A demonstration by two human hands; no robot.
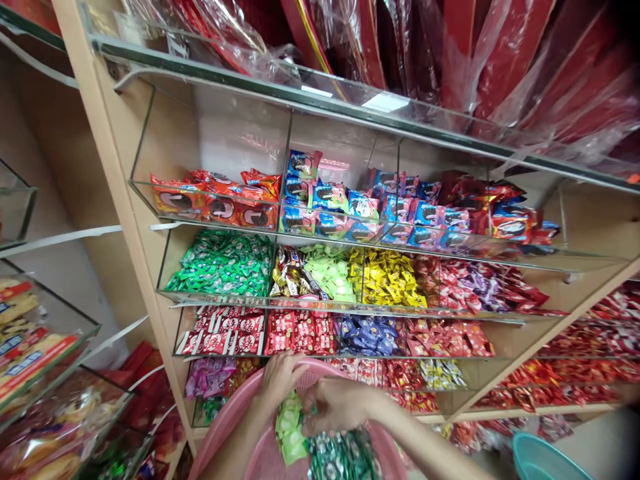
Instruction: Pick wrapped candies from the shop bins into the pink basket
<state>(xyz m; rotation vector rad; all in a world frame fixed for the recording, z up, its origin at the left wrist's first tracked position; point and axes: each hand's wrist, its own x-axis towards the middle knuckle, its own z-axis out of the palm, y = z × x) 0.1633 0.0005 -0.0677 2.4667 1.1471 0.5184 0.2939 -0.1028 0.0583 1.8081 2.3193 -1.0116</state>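
Observation:
A pink basket is low in the centre, close below the shelves. My left hand lies at its far rim, with its fingers bent over the edge. Inside the basket, my right hand is closed above the candies; whatever it grips is too hidden to name. Light green packets lie under and left of it, and dark green wrapped candies are just below it.
Glass-fronted shelf bins hold green candies, yellow candies, blue cookie packets and red packets. Red bags fill the top shelf. A teal basin stands at lower right.

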